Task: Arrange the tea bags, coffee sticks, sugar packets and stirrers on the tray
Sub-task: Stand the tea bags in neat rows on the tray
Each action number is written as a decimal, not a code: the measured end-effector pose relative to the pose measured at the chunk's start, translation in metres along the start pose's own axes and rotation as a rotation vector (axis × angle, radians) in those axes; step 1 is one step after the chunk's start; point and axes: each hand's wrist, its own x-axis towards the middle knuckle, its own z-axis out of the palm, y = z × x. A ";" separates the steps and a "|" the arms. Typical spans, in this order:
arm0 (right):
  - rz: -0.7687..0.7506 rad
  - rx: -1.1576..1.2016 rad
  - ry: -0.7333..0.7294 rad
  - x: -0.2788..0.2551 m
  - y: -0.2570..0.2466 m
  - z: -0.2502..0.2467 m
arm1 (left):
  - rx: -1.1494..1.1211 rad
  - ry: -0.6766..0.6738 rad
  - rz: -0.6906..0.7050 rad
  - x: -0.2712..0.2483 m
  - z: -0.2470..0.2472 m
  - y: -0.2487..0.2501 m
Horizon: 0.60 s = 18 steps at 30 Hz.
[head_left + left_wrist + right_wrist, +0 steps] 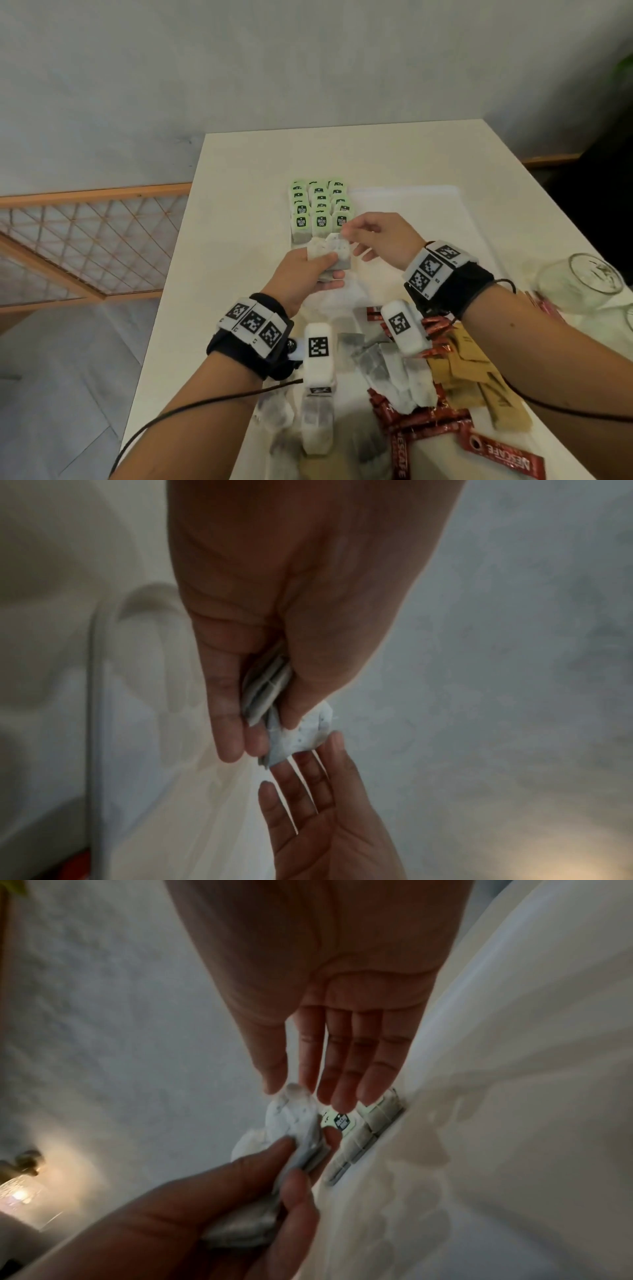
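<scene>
Fingers (236, 718) of my left hand (301, 277) are curled round a small stack of tea bags (330, 255), thumb on top. My right hand (380, 236) pinches the top bag's upper corner between thumb and forefinger, its other fingers loosely spread. Both hands hang just in front of the near edge of the white tray (428, 219).

Judging from this, peeling one bag off could drag a second along, since the papery bags cling together. A careless set-down could also knock the near row out of line.

On the tray's left end, rows of green-tagged tea bags (320, 209) stand overlapped in three columns; the rest of the tray shows bare white. Nearer me than the tray, loose on the desk (239, 164), lie more tea bags (387, 373), red coffee sticks (428, 421) and brown sugar packets (472, 377). Right of the tray stands a glass jar (582, 284); I cannot tell what it holds.
</scene>
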 end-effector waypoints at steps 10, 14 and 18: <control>-0.022 -0.024 0.162 -0.037 0.000 -0.012 | 0.586 0.375 0.398 -0.026 0.024 0.003; -0.044 0.006 0.131 -0.044 -0.005 -0.005 | 0.773 0.274 0.529 -0.032 0.042 -0.001; -0.060 0.036 0.108 -0.044 -0.008 -0.007 | 0.779 0.281 0.503 -0.026 0.043 0.004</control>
